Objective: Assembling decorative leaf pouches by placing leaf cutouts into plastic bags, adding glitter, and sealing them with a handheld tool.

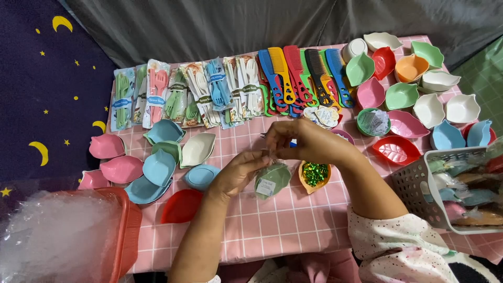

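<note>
Both my hands meet over the middle of the pink checked table (293,220). My left hand (238,170) grips the top of a clear plastic bag holding a green leaf-shaped dish (272,181). My right hand (301,141) pinches the bag's upper edge just above it. An orange leaf dish with shiny green bits (315,174) lies right beside the bag.
Packs of plastic cutlery (183,94) and coloured combs (304,73) line the back. Leaf dishes in many colours lie at the left (157,165) and back right (403,94). A white basket of wrapped dishes (461,191) stands at right, a red tub of clear bags (63,236) at front left.
</note>
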